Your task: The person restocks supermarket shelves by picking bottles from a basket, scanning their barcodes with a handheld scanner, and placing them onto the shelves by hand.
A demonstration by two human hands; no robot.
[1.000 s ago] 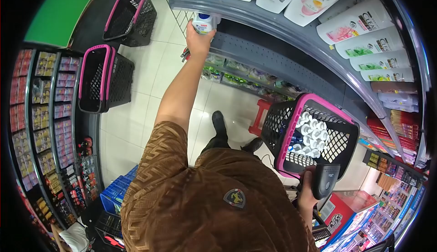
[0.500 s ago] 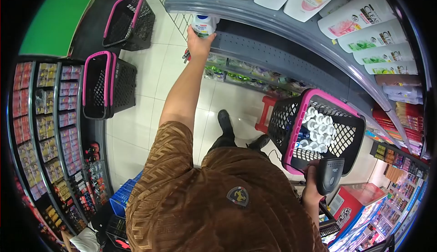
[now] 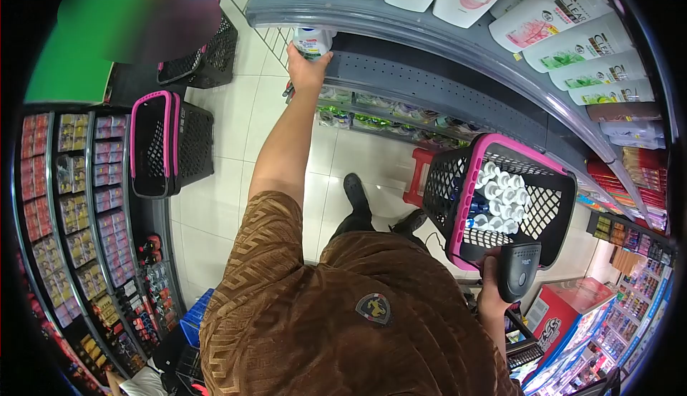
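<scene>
My left hand (image 3: 307, 72) reaches out to the left end of the lower shelf, fingers wrapped round a white bottle (image 3: 312, 44) with a printed label. Part of the bottle is hidden by the shelf above it. At my right side, my right hand (image 3: 491, 292) grips a dark barcode scanner (image 3: 520, 271). Just beyond the scanner stands a black shopping basket with a pink rim (image 3: 466, 203). Inside it are several bottles with white pump tops (image 3: 505, 199).
Large shampoo bottles (image 3: 551, 17) line the upper shelf (image 3: 401, 27). Bagged goods (image 3: 379, 103) sit at the bottom. Black baskets with pink handles (image 3: 193, 135) stand on the tiled floor at left. A red stool (image 3: 417, 176) is beside the full basket, and a red box (image 3: 572, 303) is at lower right.
The view has shifted slightly. My left hand stays on the white bottle, whose label now shows a little more squarely. My right hand still grips the scanner.
</scene>
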